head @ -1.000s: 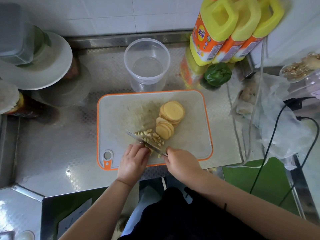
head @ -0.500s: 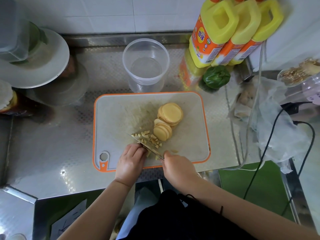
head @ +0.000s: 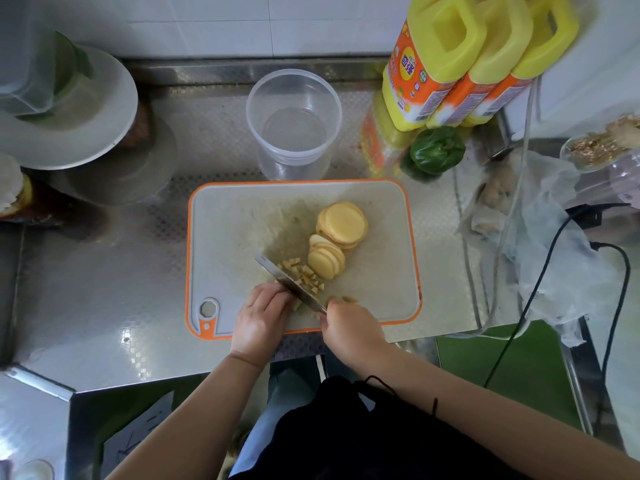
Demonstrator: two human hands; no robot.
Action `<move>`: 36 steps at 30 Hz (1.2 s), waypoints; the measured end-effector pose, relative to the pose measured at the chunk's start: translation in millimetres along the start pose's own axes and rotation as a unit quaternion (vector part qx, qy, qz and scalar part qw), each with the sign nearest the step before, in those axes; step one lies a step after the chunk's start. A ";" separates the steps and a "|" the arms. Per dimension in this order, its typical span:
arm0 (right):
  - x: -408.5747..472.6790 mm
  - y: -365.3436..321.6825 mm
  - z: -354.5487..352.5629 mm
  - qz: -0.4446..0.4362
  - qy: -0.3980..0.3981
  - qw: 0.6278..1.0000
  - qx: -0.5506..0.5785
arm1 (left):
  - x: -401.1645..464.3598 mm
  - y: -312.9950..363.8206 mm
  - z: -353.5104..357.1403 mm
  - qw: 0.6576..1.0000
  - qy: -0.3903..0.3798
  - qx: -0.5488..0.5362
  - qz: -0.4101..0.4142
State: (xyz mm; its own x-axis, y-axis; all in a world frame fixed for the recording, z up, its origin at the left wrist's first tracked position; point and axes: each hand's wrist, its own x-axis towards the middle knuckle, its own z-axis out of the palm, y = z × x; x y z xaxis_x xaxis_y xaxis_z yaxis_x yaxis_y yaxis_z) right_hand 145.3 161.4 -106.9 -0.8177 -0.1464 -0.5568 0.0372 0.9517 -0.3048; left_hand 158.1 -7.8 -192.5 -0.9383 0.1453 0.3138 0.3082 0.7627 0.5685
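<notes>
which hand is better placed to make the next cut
Right. The right hand grips the knife, its blade over the dice. The left hand rests beside the blade with no tool.

We are looking at a steel counter [head: 104, 289] that is carrying a clear plastic tub [head: 294, 164] near the back wall, with three yellow oil jugs [head: 460, 60] standing to its right and a green pepper [head: 437, 150] sitting just in front of them. A thin plastic bag [head: 554, 244] is lying at the right with black cables [head: 588, 213] running over it, and a white plate [head: 97, 133] is sitting at the left
</notes>
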 end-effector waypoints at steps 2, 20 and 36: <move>-0.3 2.0 0.0 0.011 -0.003 1.000 0.018 | -0.4 1.0 -2.0 1.000 0.005 0.002 0.006; -22.5 -7.7 -12.1 -0.036 0.025 0.998 -0.044 | -5.8 -0.3 -0.6 1.000 0.016 0.001 -0.021; 1.5 1.2 -10.6 0.019 -0.034 0.998 0.056 | -6.0 -1.7 -2.2 1.000 -0.004 -0.001 -0.015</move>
State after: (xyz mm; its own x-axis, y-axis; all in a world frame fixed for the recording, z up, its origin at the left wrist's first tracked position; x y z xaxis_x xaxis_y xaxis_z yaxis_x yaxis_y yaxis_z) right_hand 138.1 165.2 -99.9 -0.7737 -0.1320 -0.6197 0.1343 0.9217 -0.3640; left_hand 163.5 -11.5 -193.6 -0.9480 0.1272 0.2916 0.2807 0.7660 0.5784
